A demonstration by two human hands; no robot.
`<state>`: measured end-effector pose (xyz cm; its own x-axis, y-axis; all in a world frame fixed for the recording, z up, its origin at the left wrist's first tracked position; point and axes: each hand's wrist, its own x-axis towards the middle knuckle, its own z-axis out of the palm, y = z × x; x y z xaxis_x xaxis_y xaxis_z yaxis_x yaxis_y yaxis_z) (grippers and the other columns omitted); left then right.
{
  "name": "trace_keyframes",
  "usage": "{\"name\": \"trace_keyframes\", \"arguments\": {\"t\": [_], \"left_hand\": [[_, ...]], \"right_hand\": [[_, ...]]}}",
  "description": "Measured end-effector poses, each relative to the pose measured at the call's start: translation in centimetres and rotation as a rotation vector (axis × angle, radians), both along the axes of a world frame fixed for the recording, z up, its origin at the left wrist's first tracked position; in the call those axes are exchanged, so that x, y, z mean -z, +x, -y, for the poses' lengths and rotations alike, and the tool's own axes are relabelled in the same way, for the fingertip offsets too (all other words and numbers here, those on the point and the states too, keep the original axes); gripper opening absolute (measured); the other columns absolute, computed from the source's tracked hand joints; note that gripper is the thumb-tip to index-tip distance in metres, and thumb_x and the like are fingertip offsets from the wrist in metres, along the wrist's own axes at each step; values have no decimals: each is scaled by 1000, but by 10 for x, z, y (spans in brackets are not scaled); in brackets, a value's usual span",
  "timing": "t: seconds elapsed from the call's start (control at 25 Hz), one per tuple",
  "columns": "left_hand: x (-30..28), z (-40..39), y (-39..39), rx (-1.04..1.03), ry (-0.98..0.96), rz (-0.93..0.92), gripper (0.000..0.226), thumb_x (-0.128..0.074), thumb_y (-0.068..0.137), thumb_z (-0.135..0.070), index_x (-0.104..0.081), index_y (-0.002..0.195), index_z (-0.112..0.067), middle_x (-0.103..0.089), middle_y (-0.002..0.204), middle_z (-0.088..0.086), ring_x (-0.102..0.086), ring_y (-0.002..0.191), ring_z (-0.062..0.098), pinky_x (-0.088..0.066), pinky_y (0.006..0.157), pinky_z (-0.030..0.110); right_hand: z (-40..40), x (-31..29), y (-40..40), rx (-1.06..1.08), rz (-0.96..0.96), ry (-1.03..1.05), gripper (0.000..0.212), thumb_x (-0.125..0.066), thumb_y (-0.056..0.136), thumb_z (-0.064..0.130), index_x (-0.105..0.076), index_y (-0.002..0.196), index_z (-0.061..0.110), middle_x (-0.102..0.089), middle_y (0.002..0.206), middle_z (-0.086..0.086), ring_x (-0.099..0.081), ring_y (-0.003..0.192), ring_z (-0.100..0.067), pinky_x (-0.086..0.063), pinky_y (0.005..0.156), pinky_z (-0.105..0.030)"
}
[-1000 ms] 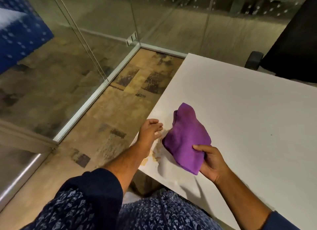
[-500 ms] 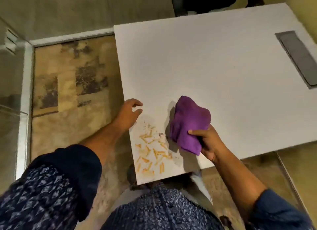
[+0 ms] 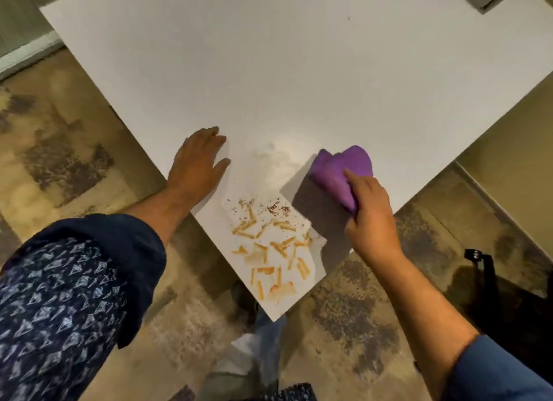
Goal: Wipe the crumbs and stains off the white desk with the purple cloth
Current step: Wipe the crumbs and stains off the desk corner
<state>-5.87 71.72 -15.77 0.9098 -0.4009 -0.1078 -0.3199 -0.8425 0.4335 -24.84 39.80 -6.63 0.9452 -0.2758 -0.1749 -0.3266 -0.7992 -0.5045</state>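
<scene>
Since a moment ago our left hand (image 3: pixel 199 161) has come down flat on the white desk (image 3: pixel 284 71), fingers spread and holding nothing, so we look braced to start wiping. Just right of it, at the near corner, the orange crumbs (image 3: pixel 270 248) and brownish stains (image 3: pixel 281 290) lie untouched. Farther right, our right hand (image 3: pixel 369 218) stays clamped on the bunched purple cloth (image 3: pixel 344 173), now nearer the desk's right edge, apparently lifted.

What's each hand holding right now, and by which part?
The right hand grips the bunched purple cloth at its near end. The left hand holds nothing, lying flat on the desk.
</scene>
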Motion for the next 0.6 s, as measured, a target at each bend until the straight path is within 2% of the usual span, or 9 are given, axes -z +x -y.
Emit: {"name": "trace_keyframes", "arguments": {"t": [0.04,0.08,0.12,0.2,0.28,0.36,0.4,0.48,0.6], "left_hand": [[7,-1,2,43,20,61,56,-55,110,-37,-45,160,-13,-37,172,8,-31,161,31,-20,134,49],[14,-3,3,89,35,101,57,-51,112,-38,-42,162,-13,-35,174,8,-28,163,31,-16,135,50],[19,-4,4,128,36,118,56,-48,113,-37,-40,163,-12,-34,175,7,-26,164,30,-13,135,50],[24,-8,9,168,-14,132,54,-49,113,-34,-43,161,-12,-35,174,6,-25,165,28,-8,135,48],[23,-13,11,159,-100,141,48,-50,112,-31,-50,157,-12,-42,171,6,-29,163,27,-5,134,45],[26,-16,10,157,-179,137,44,-50,111,-28,-56,151,-11,-48,167,7,-33,161,26,-5,133,43],[27,-16,11,163,-203,137,43,-50,111,-28,-58,149,-11,-50,165,7,-35,161,26,-6,133,43],[26,-13,12,157,-223,131,41,-50,110,-27,-62,147,-12,-53,163,6,-38,159,25,-7,132,43],[25,-14,14,143,-250,113,40,-51,108,-25,-64,144,-13,-55,161,5,-40,158,23,-8,133,42]], "right_hand": [[-10,15,-7,-28,-90,36,76,-60,75,-12,-59,147,10,-58,134,-13,-52,122,-31,-44,104,-37],[-24,29,-15,-44,-134,66,68,-61,80,-4,-60,146,10,-58,136,-14,-53,125,-34,-45,109,-42],[-36,44,-23,-39,-126,67,58,-60,87,6,-63,144,11,-58,137,-13,-54,125,-36,-46,108,-47],[-52,66,-35,19,-81,-71,47,-54,98,26,-65,144,22,-56,145,-7,-51,132,-35,-45,105,-52],[-54,75,-42,60,-75,-145,41,-52,107,34,-61,147,35,-44,165,1,-33,155,-31,-27,119,-59],[-51,82,-54,123,-58,-9,41,-50,110,29,-57,150,37,-31,174,8,-12,165,-22,-5,130,-63],[-52,86,-63,151,-35,72,41,-49,111,24,-57,151,35,-30,174,9,-10,165,-19,-2,132,-62],[-68,87,-88,194,10,146,43,-50,111,17,-57,151,30,-33,173,7,-13,165,-16,-8,134,-57],[-119,86,-121,298,34,87,50,-52,109,14,-51,157,28,-32,173,4,-21,164,-21,-23,132,-47]]}}
